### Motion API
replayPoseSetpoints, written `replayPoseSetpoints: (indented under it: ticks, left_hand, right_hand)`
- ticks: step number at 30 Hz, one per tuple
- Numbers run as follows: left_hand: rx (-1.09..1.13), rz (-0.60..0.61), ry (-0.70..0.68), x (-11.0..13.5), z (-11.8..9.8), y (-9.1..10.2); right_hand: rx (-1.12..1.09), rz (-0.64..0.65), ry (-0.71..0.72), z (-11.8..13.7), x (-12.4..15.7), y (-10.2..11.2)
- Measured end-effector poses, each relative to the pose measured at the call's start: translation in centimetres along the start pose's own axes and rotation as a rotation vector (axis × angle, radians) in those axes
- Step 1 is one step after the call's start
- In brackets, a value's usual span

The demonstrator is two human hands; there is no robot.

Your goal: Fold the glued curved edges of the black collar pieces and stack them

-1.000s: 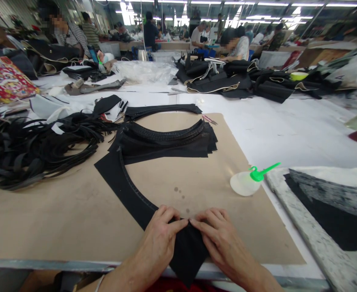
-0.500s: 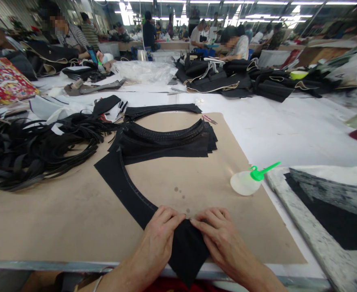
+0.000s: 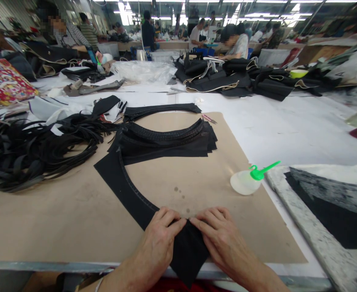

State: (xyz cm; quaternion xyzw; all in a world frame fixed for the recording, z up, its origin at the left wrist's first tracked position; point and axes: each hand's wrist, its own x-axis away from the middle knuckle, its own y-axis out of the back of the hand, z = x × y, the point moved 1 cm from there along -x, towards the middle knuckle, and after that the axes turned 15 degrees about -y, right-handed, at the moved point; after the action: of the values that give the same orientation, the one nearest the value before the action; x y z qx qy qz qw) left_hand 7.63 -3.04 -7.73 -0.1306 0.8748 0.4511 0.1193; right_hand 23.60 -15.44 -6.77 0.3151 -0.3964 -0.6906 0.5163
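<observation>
– Left hand [image 3: 163,235] first: spread or narrow?

– Narrow. Bent at the fingers, pressing thumb and fingertips together onto the edge of a black panel [image 3: 130,196].

– And the right hand [image 3: 219,233]?

– Likewise drawn in, mirrored, on the same edge; thumb nearly tip to tip with the left one.

– Place and shape of that panel?

– Between and under both hands, flat on smooth brown paper [image 3: 75,227]. Sweeping off toward ten o'clock as a broad curved band with an angular far corner. Concave inner rim, marked with small stitch-like ticks. Pointed near corner, jutting over the table edge [image 3: 59,265] at six o'clock. Matte surface; cloth or leather, impossible to tell.

– Straight out from the hands?

– At twelve o'clock, a fanned stack [image 3: 166,148] of black pieces with scooped rims; past it, slimmer curved pieces [image 3: 163,108]. Between twelve and one, small snips [image 3: 209,119] with pinkish handles.

– Out to the sides?

– At two o'clock, a round-bellied, translucent bottle [image 3: 244,183] with a slender green nozzle [image 3: 257,174]. At three, a pale board [image 3: 324,247], rough and grey-streaked, bearing a second dark panel [image 3: 343,227] with a smeared greyish curve. At ten, long narrow strips [image 3: 23,158], looped and tangled into a heap.
</observation>
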Motion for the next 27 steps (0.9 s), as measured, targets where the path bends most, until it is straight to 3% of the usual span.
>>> replayPoseSetpoints:
  ticks: [9, 13, 17, 23, 27]
  left_hand:
    - [-0.372, 0.241, -0.174, 0.1, -0.7, -0.3]
    - [-0.457, 0.269, -0.232, 0.1, -0.9, -0.7]
    - [-0.393, 0.217, -0.242, 0.2, -0.6, -0.3]
    - [-0.046, -0.070, 0.025, 0.0, 0.2, 0.8]
    - [-0.049, -0.062, 0.020, -0.1, -0.1, 0.1]
  right_hand:
    - [0.076, -0.040, 0.057, 0.2, 0.1, -0.4]
    - [0.116, -0.087, 0.095, 0.2, 0.3, -0.9]
    - [0.167, -0.096, 0.104, 0.2, 0.6, -1.1]
    - [0.182, -0.041, 0.069, 0.3, 1.0, -0.8]
    - [0.196, -0.039, 0.068, 0.3, 1.1, -0.7]
